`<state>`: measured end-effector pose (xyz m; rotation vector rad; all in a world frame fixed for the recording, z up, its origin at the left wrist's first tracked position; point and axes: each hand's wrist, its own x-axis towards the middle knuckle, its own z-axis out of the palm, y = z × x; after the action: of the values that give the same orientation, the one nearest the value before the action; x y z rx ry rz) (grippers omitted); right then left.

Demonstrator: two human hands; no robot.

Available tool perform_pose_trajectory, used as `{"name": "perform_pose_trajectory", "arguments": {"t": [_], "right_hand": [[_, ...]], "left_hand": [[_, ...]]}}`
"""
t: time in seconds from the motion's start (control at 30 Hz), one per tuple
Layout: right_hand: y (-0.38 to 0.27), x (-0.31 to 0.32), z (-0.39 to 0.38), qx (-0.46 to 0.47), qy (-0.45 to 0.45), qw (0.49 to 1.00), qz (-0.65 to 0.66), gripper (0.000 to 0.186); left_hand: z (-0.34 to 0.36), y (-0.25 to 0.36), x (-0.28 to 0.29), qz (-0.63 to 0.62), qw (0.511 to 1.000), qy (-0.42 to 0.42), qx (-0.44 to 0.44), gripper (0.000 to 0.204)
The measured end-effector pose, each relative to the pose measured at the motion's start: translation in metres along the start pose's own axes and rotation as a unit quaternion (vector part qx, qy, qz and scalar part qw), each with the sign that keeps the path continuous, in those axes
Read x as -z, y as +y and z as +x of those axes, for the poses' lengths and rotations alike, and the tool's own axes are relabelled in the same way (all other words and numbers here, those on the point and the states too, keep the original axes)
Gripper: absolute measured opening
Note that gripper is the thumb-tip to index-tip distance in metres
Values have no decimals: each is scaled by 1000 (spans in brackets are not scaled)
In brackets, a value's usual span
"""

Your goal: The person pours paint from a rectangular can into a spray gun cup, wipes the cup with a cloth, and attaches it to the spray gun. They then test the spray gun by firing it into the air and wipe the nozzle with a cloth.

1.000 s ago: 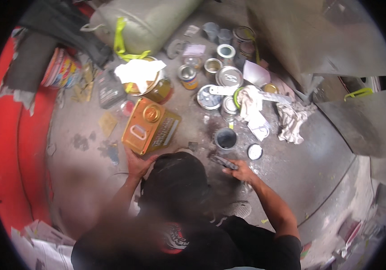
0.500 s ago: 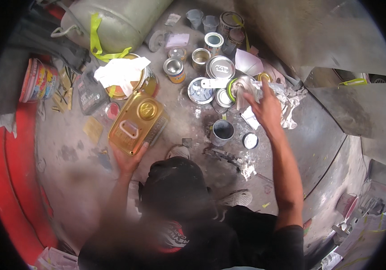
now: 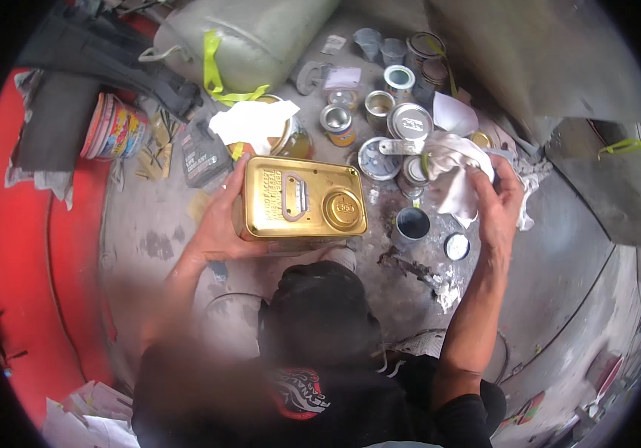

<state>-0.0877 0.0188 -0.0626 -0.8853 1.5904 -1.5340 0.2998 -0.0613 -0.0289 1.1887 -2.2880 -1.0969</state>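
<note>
My left hand [image 3: 219,230] grips a gold rectangular metal can [image 3: 260,216] by its left end. The can's embossed top, with a round cap and a small carry handle, faces up. On the right, my right hand [image 3: 501,201] pinches a crumpled white rag [image 3: 455,175], lifted over a cluster of tins. Just left of the rag lie a flat pale strip [image 3: 402,147] and a lidded tin [image 3: 410,119]. Below the rag stands an open tin with dark contents [image 3: 411,225], beside a round lid [image 3: 456,246] on the floor.
A large grey-green cylinder [image 3: 253,37] lies at the back. A big tin topped with white paper [image 3: 257,123], a dark jug [image 3: 204,157] and a colourful bucket [image 3: 115,127] stand at left. Red panels [image 3: 14,276] border the left side; several cups and tins crowd the far middle.
My right hand has taken hold of the rag and raised it. The gold can, in my left hand, has moved right and turned level. The whole view has shifted.
</note>
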Motion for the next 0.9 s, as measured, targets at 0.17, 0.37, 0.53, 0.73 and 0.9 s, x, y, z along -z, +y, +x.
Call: {"name": "perform_pose_trajectory", "arguments": {"t": [0.17,0.37,0.53,0.73,0.9], "right_hand": [[21,10,0,-49,25,924,378,37],[30,51,-5,-58,58,934,348,37],[32,78,-14,-50,83,947,306,36],[40,80,-23,-68,67,954,286,34],[49,77,-29,-125,46,986,99,27]], "left_hand": [[43,40,11,75,988,-134,-20,121],[82,38,-24,150,956,-245,-62,119],[113,52,-53,163,928,-332,-42,122],[135,53,-73,156,928,-319,-111,116],[145,72,-89,193,914,-341,-102,111]]}}
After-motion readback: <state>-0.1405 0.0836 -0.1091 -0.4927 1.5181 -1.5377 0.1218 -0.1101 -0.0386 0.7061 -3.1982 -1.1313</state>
